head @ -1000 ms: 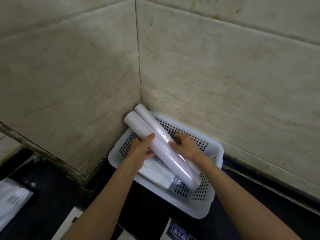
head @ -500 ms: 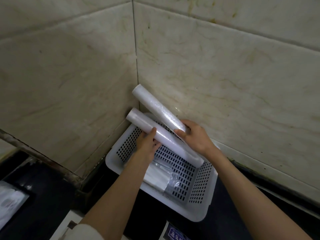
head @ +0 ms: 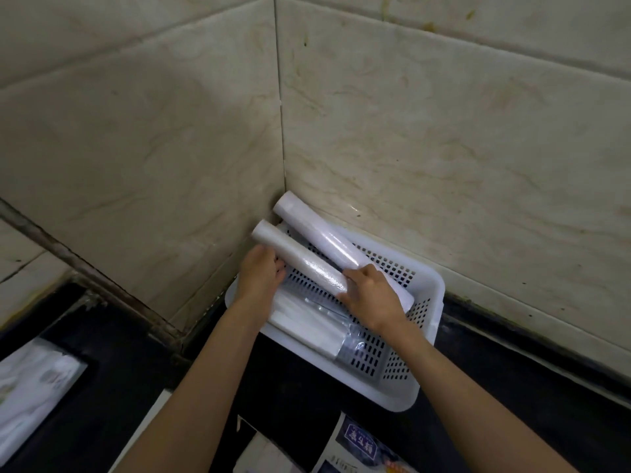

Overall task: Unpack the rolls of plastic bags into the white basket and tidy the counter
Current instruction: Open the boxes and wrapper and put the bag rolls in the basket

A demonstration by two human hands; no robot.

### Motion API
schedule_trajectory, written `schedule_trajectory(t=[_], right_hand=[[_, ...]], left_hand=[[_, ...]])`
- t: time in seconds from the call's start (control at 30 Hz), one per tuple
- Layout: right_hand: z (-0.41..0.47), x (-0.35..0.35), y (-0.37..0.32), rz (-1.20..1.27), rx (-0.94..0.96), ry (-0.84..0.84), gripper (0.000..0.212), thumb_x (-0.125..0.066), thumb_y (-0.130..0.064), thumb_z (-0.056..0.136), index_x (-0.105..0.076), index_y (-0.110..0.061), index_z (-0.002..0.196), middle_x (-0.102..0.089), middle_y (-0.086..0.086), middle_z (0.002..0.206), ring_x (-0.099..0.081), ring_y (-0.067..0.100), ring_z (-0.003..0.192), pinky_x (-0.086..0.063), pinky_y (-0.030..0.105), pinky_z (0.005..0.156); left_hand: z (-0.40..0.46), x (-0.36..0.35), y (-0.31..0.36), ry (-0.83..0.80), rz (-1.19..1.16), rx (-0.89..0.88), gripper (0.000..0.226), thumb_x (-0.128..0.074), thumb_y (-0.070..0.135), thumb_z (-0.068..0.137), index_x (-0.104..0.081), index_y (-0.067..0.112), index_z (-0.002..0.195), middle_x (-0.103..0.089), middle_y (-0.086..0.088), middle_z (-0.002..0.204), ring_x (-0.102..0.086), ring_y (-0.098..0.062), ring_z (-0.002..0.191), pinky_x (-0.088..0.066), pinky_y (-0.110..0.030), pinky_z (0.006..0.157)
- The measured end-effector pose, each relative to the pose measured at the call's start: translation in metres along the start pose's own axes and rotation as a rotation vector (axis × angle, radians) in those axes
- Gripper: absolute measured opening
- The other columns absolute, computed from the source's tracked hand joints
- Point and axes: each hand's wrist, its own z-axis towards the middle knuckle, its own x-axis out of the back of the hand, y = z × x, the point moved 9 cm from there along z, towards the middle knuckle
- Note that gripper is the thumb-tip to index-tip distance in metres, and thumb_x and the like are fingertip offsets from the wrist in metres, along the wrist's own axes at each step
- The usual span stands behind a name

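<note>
The white perforated basket sits in the corner where the two tiled walls meet. Two long white rolls of plastic bags lie slanted in it, their upper ends sticking out over the back rim. My left hand touches the side of the nearer roll near its upper end. My right hand grips that roll's lower end and rests against the farther roll. A flat white pack in clear wrap lies on the basket floor under my arms.
The counter is black. Printed packaging with blue lettering lies at the near edge, a white sheet beside it. A clear wrapped package lies at the far left.
The farther roll, held up against the wall before, has come down into the basket beside the nearer one. My right hand has shifted from it to the nearer roll's lower end.
</note>
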Motion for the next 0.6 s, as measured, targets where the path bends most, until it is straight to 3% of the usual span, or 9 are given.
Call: schedule_trajectory(t=[0.07,0.13,0.2,0.3,0.47,0.6], right_hand=[[0.001,-0.001,-0.002,-0.104,-0.005,0.049,0.045,-0.058,-0.027,0.089,-0.046,-0.011,0.129,-0.050,0.013,0.127,-0.046,0.028,0.116,-0.043,0.038,0.097],[0.002,0.003,-0.005,-0.173,0.005,0.105,0.042,-0.056,-0.026,0.089,-0.044,-0.010,0.126,-0.051,0.012,0.125,-0.047,0.028,0.114,-0.043,0.039,0.095],[0.001,0.005,-0.006,-0.141,0.010,0.138,0.039,-0.056,-0.021,0.089,-0.044,-0.008,0.124,-0.051,0.013,0.122,-0.048,0.027,0.110,-0.046,0.036,0.091],[-0.006,0.005,-0.004,-0.094,0.021,0.159,0.028,-0.053,-0.013,0.090,-0.048,-0.005,0.116,-0.053,0.013,0.115,-0.050,0.025,0.102,-0.046,0.031,0.079],[-0.010,0.008,0.004,-0.071,0.000,0.151,0.020,-0.050,-0.015,0.093,-0.052,-0.006,0.111,-0.056,0.012,0.108,-0.057,0.027,0.090,-0.049,0.032,0.069],[-0.009,0.006,0.010,-0.032,-0.055,0.137,0.013,-0.050,-0.017,0.093,-0.054,-0.008,0.101,-0.067,0.013,0.095,-0.062,0.028,0.077,-0.049,0.031,0.062]], left_hand=[[-0.004,0.008,0.007,0.013,0.224,-0.110,0.025,-0.040,0.012,0.093,-0.062,0.023,0.098,-0.058,-0.002,0.105,-0.054,-0.015,0.100,-0.043,-0.031,0.096],[-0.004,0.007,0.009,-0.046,0.589,-0.221,0.027,-0.044,0.013,0.094,-0.058,0.017,0.116,-0.059,-0.004,0.118,-0.053,-0.016,0.110,-0.040,-0.029,0.097],[-0.004,-0.005,-0.002,-0.220,0.967,-0.342,0.032,-0.048,0.009,0.092,-0.054,0.012,0.124,-0.056,-0.008,0.128,-0.050,-0.019,0.116,-0.038,-0.027,0.099],[-0.012,-0.022,-0.042,-0.566,1.363,-0.422,0.051,-0.060,0.012,0.085,-0.044,0.019,0.133,-0.043,-0.006,0.141,-0.037,-0.020,0.128,-0.029,-0.036,0.110],[-0.001,-0.026,-0.066,-0.699,1.663,-0.325,0.066,-0.064,0.023,0.081,-0.034,0.030,0.139,-0.032,-0.001,0.147,-0.022,-0.021,0.137,-0.012,-0.053,0.114],[0.004,-0.027,-0.069,-0.698,1.755,-0.286,0.058,-0.065,0.025,0.079,-0.042,0.033,0.132,-0.037,-0.004,0.139,-0.025,-0.023,0.132,-0.005,-0.053,0.113]])
